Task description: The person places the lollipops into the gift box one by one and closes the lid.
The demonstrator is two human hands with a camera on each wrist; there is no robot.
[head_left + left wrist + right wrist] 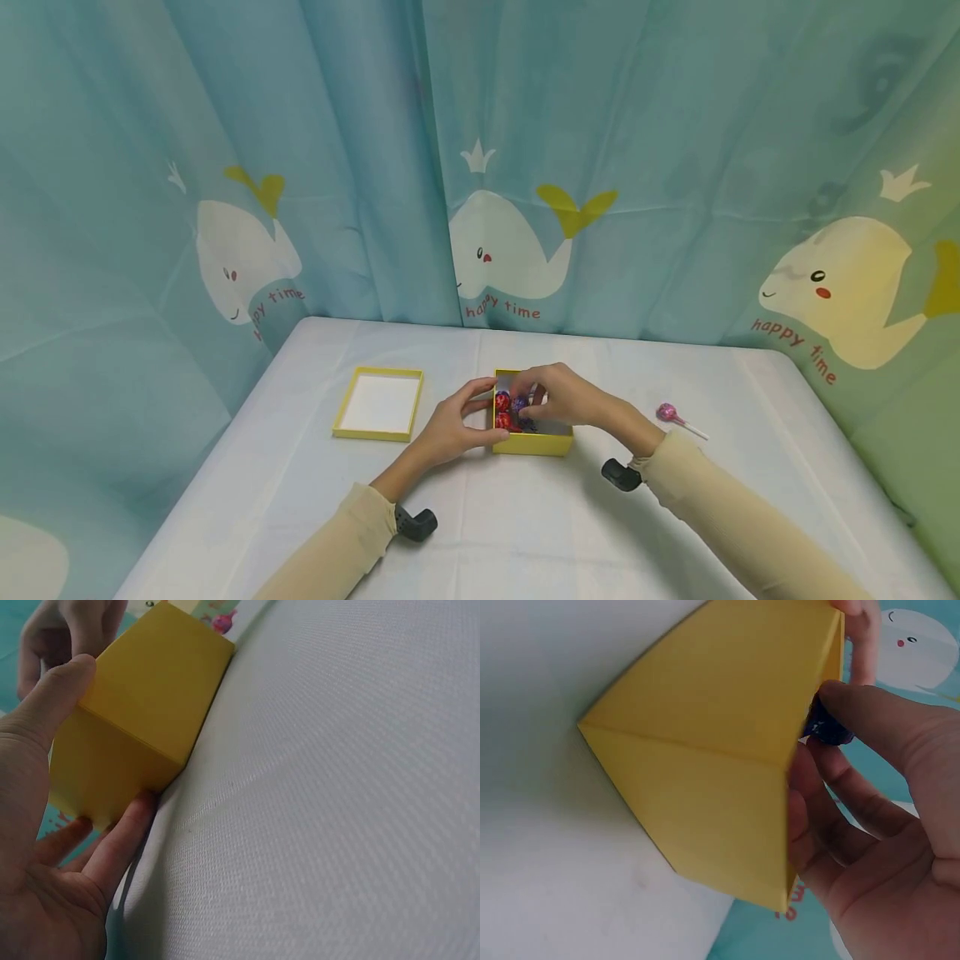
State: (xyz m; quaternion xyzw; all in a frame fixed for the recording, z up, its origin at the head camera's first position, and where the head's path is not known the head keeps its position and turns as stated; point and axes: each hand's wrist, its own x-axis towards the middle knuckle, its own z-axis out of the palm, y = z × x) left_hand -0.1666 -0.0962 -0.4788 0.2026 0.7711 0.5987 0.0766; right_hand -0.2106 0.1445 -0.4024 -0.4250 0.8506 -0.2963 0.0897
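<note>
A yellow open-topped box stands on the table, with several red-wrapped candies along its left side. My left hand grips the box's left end, its thumb at the near corner and its fingers spread on the end wall. Reaching into the box from the right, my right hand pinches a dark blue-purple wrapped lollipop between thumb and fingers at the rim. Its stick is hidden. Some purple wrappers show under the right hand.
A shallow yellow box lid with a white inside lies to the left. On the right, a pink-wrapped lollipop with a white stick rests on the white cloth. Blue whale-print curtains hang behind the table.
</note>
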